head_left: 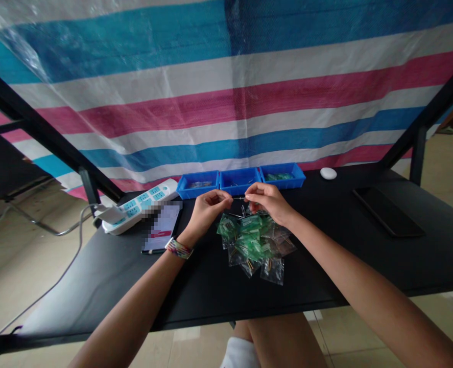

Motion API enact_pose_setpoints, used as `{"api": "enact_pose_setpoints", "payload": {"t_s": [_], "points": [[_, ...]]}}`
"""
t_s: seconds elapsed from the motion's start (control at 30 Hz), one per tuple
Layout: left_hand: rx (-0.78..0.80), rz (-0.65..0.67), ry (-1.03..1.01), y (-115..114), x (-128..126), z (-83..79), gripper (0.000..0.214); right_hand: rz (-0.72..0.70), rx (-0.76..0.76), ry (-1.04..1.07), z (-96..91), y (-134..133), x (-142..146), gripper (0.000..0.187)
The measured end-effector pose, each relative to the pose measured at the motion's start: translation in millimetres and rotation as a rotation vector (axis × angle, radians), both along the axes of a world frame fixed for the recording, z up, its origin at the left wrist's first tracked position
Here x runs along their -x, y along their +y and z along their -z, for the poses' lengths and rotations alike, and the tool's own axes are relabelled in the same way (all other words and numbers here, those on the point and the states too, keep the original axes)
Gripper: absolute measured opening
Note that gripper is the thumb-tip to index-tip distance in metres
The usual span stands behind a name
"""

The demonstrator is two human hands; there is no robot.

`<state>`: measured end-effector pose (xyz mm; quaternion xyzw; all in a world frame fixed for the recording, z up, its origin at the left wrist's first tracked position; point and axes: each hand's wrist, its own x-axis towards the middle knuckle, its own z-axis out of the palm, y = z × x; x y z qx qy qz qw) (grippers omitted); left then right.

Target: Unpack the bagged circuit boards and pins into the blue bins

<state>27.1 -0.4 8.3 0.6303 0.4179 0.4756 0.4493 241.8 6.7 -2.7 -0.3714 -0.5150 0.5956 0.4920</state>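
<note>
Metal pin: a thin silver metal pin is held level between both hands, at 12 o'clock of the bag pile.
Left hand: the left hand pinches one end between thumb and forefinger.
Right hand: the right hand pinches the other end, fingertips pressed together.
Pile: a heap of small clear plastic bags with green parts lies on the black tabletop.
Trays: three blue plastic trays sit at 12 o'clock.
Risk: a slackened pinch would likely drop the pin among the bags, where it would be hard to spot; a dragging wrist could scatter them.
</note>
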Motion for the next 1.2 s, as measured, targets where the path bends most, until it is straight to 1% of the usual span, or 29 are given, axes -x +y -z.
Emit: {"api": "enact_pose_setpoints", "payload": {"t_s": [0.17,0.23,0.27,0.33,0.43,0.47,0.53,0.63,0.77,0.9,1.0,1.1,1.2], "points": [[-0.005,0.034,-0.004,3,2,3.2,0.027,0.026,-0.071,-0.035,-0.7,0,1,0.03],[0.008,0.056,-0.019,5,4,6.3,0.024,0.085,-0.131,-0.057,-1.3,2,1,0.028],[0.001,0.062,0.003,6,6,8.1,0.021,0.138,-0.167,-0.067,-1.4,4,0,0.026],[-0.049,0.073,0.146,8,9,11.6,0.014,0.272,-0.239,-0.095,-0.6,10,-3,0.022],[-0.18,0.108,0.466,11,13,15.4,0.01,0.456,-0.338,-0.229,4.5,22,-8,0.016],[-0.223,0.122,0.546,11,14,16.4,0.01,0.489,-0.373,-0.305,7.1,26,-10,0.014],[-0.297,0.142,0.643,13,15,18.2,0.012,0.523,-0.449,-0.463,12.6,31,-13,0.01],[-0.354,0.165,0.693,16,16,20.8,0.014,0.537,-0.571,-0.627,18.0,31,-15,0.01],[-0.37,0.191,0.713,17,15,20.9,0.011,0.515,-0.687,-0.698,16.5,24,-13,0.016],[-0.365,0.184,0.717,16,14,16.5,0.011,0.465,-0.716,-0.685,13.8,19,-8,0.017],[-0.364,0.206,0.723,14,15,14.2,0.012,0.417,-0.707,-0.667,13.3,16,-6,0.016],[-0.381,0.207,0.741,14,15,15.7,0.012,0.379,-0.694,-0.659,12.4,14,-5,0.016],[-0.384,0.159,0.756,15,14,20.2,0.011,0.35,-0.702,-0.643,11.5,12,-4,0.016]]}}
